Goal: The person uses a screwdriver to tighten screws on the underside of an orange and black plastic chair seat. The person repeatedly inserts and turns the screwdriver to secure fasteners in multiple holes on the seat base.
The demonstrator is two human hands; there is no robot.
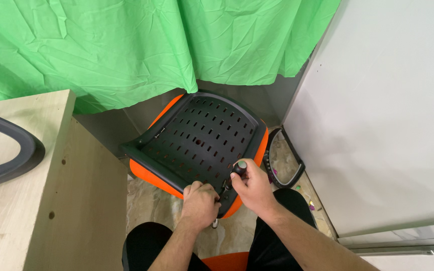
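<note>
Head view: our right hand is fisted around a screwdriver, shaft pointing down and left into the near edge of the upturned chair seat. Our left hand, fingers curled, presses that edge beside the tip.
</note>
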